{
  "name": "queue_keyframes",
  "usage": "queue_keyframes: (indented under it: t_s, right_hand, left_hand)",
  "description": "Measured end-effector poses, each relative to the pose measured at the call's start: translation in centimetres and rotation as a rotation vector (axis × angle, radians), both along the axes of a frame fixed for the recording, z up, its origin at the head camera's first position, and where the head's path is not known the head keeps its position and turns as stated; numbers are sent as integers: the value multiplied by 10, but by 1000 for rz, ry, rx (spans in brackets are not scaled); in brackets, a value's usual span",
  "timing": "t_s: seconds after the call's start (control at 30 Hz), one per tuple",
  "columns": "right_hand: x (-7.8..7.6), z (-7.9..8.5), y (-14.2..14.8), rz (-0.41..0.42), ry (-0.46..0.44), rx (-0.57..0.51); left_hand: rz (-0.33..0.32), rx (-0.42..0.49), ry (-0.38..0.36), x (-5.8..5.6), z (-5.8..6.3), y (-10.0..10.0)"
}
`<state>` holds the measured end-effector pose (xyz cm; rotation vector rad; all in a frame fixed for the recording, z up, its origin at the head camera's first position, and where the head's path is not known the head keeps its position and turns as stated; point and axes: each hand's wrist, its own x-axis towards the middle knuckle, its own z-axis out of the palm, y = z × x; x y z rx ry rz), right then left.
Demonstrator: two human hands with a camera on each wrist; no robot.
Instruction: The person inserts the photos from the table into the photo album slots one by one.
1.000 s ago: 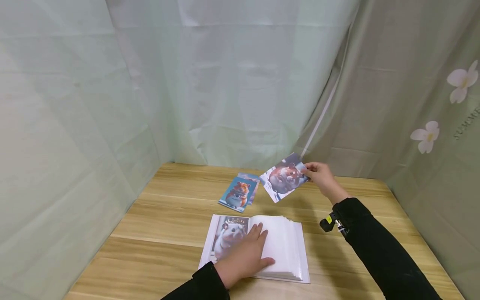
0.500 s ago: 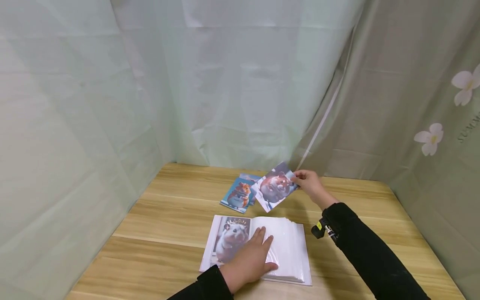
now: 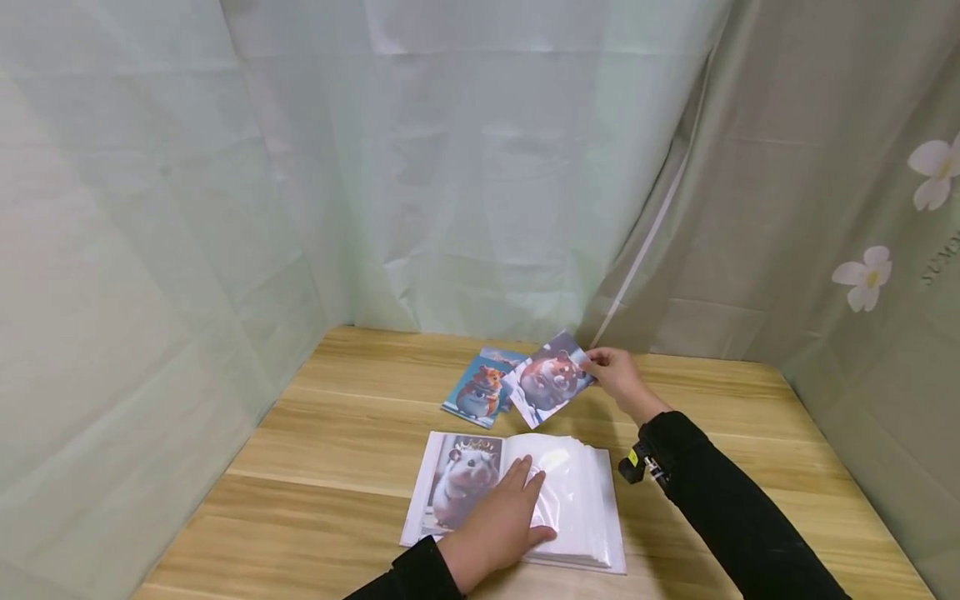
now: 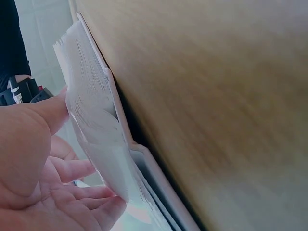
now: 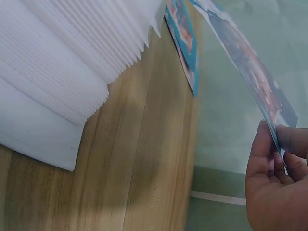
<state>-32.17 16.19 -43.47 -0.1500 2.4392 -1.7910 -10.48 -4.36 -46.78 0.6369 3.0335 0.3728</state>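
Note:
An open photo album [image 3: 581, 500] lies near the front of the table, its left page holding a picture of a crowned white hamster [image 3: 459, 483]. My left hand [image 3: 495, 521] rests flat across the album's middle, fingers spread over the pages; the left wrist view shows its thumb and fingertips touching the page block [image 4: 91, 106]. My right hand [image 3: 621, 379] pinches a hamster photo [image 3: 551, 379] by its right corner between thumb and fingers. In the right wrist view that photo is held above the tabletop, seen nearly edge-on.
Two more photos lie overlapped behind the album: a blue hamster photo [image 3: 476, 392] on top and a paler photo [image 3: 501, 357] partly under it. A wooden table [image 3: 322, 467] carries everything, with a hanging curtain [image 3: 480, 183] behind and at both sides.
My right hand has brought the hamster photo left and slightly down, so it now overlaps the paler photo in the head view. The left hand stays on the album.

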Motion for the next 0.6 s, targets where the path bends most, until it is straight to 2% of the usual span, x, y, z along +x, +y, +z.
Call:
queue_keyframes:
  t_s: [0.37,0.6]
  right_hand:
    - [1,-15,2,29,-32,-11]
    - [-1,-13,6,12,-24,-16]
  left_hand:
    - [-19,-27,24,3,-3,-1]
    - [-22,-35,22,0,-1,0]
